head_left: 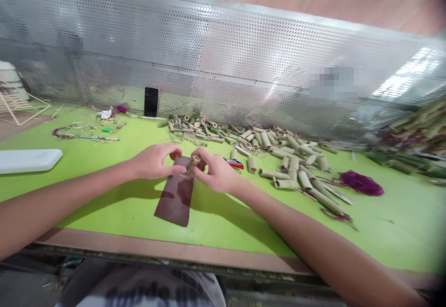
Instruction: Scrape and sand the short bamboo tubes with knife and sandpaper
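Bamboo piece (195, 161) in right hand (216, 171), just beside left hand (155, 162)

We see a shiny perforated metal panel (244, 51), a smooth green tabletop (400, 223) with a faint sheen, matt, woody tubes (251, 164), fibrous purple yarn (362, 184) and a dull brown sheet (173, 209).

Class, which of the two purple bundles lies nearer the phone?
The small bundle left of the phone; the larger one lies right of the cut tubes.
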`<state>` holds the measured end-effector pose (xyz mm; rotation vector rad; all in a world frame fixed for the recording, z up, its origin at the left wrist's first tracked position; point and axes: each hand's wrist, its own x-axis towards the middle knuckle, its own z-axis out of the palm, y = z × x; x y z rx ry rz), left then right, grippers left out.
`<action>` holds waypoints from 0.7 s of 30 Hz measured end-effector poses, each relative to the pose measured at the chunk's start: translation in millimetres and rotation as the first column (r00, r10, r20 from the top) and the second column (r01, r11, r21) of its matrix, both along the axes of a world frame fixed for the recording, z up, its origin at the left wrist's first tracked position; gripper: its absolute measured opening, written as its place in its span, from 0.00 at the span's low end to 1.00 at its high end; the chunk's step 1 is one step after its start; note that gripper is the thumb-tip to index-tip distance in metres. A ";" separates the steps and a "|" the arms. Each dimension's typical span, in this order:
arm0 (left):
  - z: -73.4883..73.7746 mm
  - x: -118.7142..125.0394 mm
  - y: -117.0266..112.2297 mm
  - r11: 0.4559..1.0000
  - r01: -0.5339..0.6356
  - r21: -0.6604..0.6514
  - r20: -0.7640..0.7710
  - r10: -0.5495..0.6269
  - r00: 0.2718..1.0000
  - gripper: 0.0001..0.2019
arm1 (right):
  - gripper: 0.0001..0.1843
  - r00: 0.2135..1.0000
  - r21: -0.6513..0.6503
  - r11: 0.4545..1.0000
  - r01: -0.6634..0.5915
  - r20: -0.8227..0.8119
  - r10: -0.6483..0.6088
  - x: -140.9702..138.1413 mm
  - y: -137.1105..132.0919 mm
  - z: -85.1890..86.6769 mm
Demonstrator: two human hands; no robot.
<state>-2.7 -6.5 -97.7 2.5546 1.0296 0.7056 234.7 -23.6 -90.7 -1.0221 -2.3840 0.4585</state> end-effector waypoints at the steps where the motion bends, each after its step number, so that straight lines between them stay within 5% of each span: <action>1: 0.3 2.1 -3.1 0.998 0.022 0.056 -0.014 -0.021 1.000 0.23 | 0.07 0.999 0.072 0.997 -0.009 0.036 0.007 -1.6 -3.5 0.1; 7: -2.4 6.6 -11.7 0.936 0.176 0.306 -0.121 -0.145 0.982 0.20 | 0.10 0.977 0.440 0.891 -0.113 0.211 0.020 -2.9 -7.5 -2.4; 21: -4.9 11.8 -20.9 0.851 0.147 0.504 -0.158 -0.076 0.985 0.24 | 0.12 0.941 0.632 0.734 -0.249 0.338 0.028 -2.5 -6.2 0.8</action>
